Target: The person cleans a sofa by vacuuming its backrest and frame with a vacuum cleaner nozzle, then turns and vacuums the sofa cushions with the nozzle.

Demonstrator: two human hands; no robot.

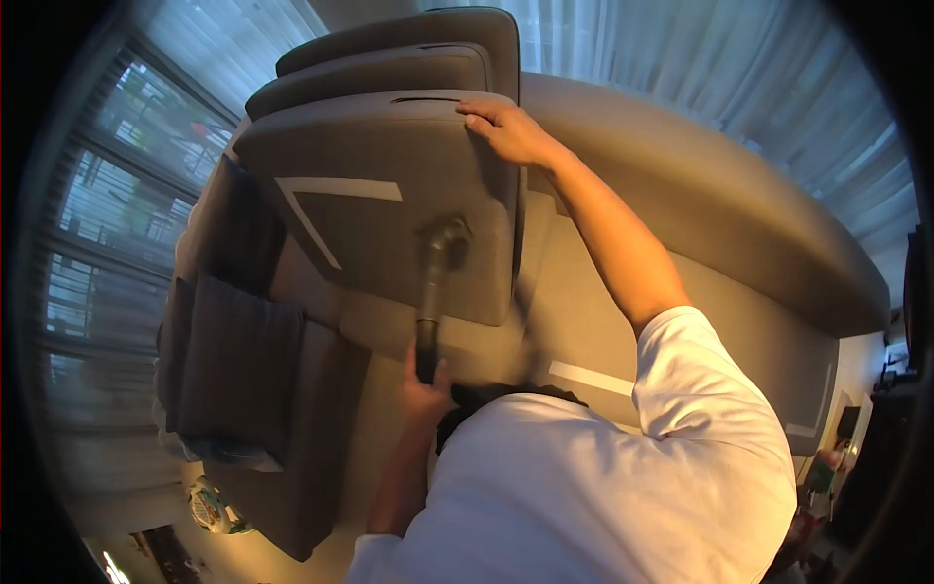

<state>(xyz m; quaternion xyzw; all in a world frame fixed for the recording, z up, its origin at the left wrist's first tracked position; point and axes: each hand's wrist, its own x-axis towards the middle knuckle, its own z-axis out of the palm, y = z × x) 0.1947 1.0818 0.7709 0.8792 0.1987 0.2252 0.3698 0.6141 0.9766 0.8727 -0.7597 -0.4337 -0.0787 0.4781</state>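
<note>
My left hand [425,389] is closed round the dark handle end of a vacuum cleaner wand [428,321]. The wand's round head [446,238], slightly blurred, presses against the broad face of a grey sofa cushion [360,234], which stands on edge. White strips [341,187] run across that face in an angle. My right arm reaches up to the cushion's top corner, where my right hand [506,131] grips the edge beside a dark slit. Behind this cushion lean further grey cushions [399,66].
A long grey sofa [700,146] curves round to the right, its seat [720,331] bearing more white strips. A loose pillow [238,365] lies on the sofa section at left. Sheer curtains [632,44] and windows with blinds [112,204] surround it. Dark furniture [876,467] stands far right.
</note>
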